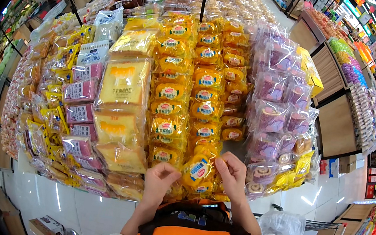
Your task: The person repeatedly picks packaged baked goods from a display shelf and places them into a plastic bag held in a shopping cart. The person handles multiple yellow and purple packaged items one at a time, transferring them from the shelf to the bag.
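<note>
A yellow round bread in a clear wrapper (198, 169) is tilted between my two hands, low on a column of similar packs. My right hand (233, 174) pinches the wrapper's right edge with thumb and finger. At the opposite edge, my left hand (161, 181) has its thumb and forefinger pressed together on the film; the exact grip there is partly hidden. More yellow wrapped breads (166, 127) rise in overlapping rows directly ahead.
Large bagged toast loaves (124, 81) and purple-labelled packs (82, 90) lie leftward. Purple wrapped cake rolls (270, 116) are stacked rightward, beyond a dark gap (236, 148). A black upright pole (204, 0) stands mid-display. Behind my right arm is a clear plastic bag (282, 231); cartons (48, 229) sit on the floor.
</note>
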